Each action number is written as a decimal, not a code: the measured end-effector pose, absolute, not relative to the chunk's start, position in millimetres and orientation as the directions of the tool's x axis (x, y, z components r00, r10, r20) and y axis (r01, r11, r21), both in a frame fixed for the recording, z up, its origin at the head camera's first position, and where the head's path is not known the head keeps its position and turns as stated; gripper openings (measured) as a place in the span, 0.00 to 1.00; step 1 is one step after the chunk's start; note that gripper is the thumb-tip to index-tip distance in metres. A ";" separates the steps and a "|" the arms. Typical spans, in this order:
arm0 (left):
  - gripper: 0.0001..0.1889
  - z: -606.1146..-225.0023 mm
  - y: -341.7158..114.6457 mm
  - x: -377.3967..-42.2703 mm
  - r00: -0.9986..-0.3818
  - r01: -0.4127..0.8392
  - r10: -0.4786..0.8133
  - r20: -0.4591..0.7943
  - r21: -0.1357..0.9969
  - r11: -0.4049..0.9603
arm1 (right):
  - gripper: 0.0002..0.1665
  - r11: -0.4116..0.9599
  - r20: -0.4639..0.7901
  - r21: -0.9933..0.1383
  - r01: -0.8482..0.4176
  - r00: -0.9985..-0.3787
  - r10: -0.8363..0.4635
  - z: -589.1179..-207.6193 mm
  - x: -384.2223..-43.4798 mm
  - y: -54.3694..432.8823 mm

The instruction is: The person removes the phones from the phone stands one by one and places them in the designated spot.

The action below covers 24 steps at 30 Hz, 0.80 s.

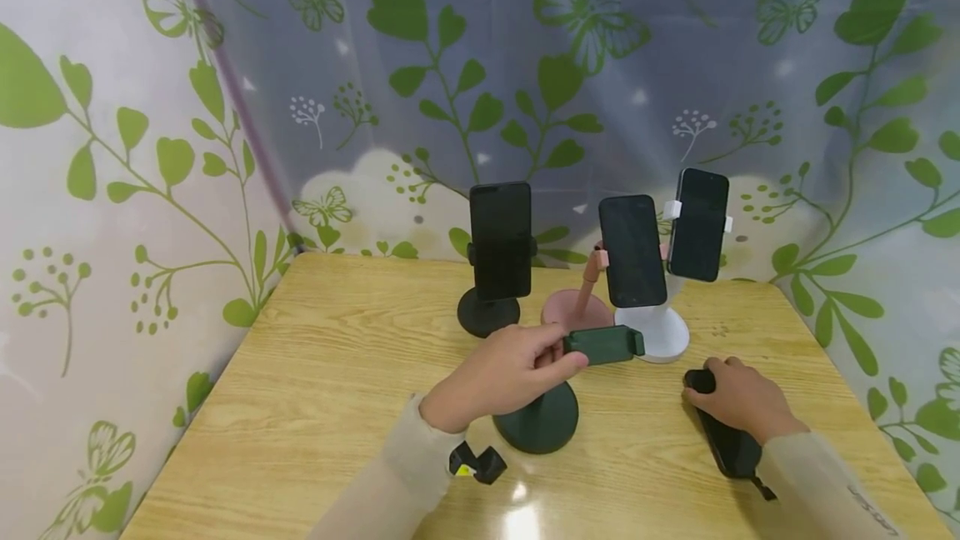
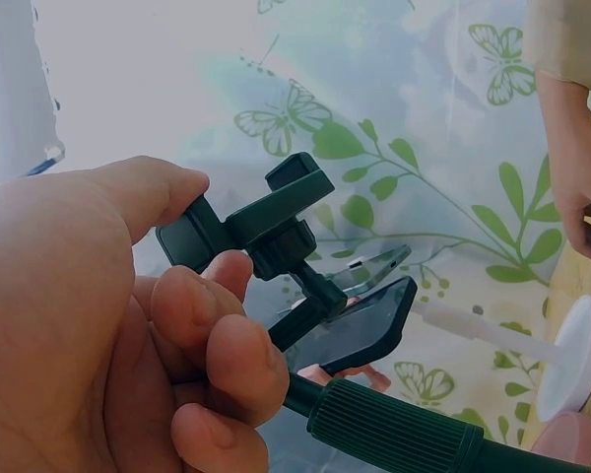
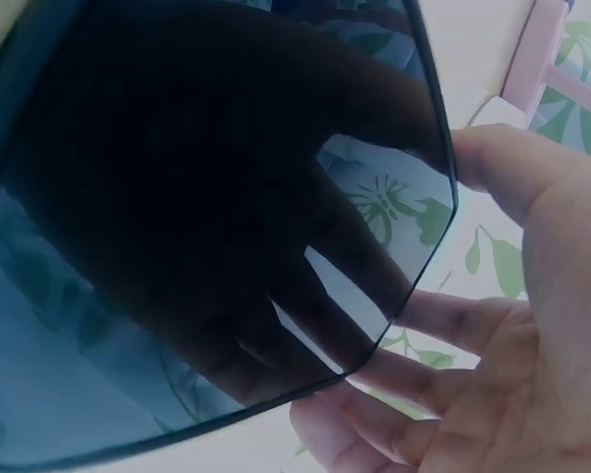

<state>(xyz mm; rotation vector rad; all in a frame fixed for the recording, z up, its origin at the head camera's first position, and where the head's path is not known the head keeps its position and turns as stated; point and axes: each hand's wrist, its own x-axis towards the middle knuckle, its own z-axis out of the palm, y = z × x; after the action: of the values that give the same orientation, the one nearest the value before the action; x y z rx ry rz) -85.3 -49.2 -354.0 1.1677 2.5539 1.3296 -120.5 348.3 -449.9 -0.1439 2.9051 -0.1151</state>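
Observation:
My left hand [image 1: 510, 373] pinches the end of a dark green phone stand's clamp [image 1: 603, 345], thumb in front. The stand's round green base [image 1: 542, 422] rests on the table below. In the left wrist view, the thumb touches one jaw of the clamp [image 2: 281, 212], which holds no phone, and the other fingers curl near the stem [image 2: 394, 424]. At the right, my right hand [image 1: 742, 398] grips the far end of a black phone [image 1: 731, 448] by its edges. The right wrist view shows that phone's glossy face [image 3: 197, 197] reflecting the fingers; whether it touches the table, I cannot tell.
Behind stand a black stand [image 1: 487, 315], a pink stand [image 1: 558, 304] and a white stand [image 1: 663, 338], each carrying a dark phone. A leaf-patterned curtain [image 1: 450, 23] encloses the back and sides of the wooden table [image 1: 337, 340].

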 end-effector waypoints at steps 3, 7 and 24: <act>0.19 -353.8 -47.9 -85.8 -0.718 0.598 0.633 0.288 0.721 0.350 | 0.53 0.991 -0.224 -0.091 -0.101 -0.967 -0.119 -449.3 -121.1 349.3; 0.19 -353.2 -46.1 -86.9 -0.718 0.595 0.634 0.287 0.726 0.345 | 0.51 0.988 -0.229 -0.099 -0.115 -0.964 -0.135 -447.9 -121.6 350.5; 0.19 -356.4 -45.4 -86.5 -0.720 0.593 0.624 0.305 0.737 0.324 | 0.20 0.862 0.429 0.014 -0.507 -0.776 -0.463 -343.0 -73.3 267.2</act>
<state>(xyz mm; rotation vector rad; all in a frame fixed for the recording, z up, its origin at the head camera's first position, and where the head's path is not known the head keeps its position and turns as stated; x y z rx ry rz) -86.5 -45.4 -356.4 1.1620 2.5274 1.3839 -73.3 267.2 -343.0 -0.9422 3.4410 -0.1865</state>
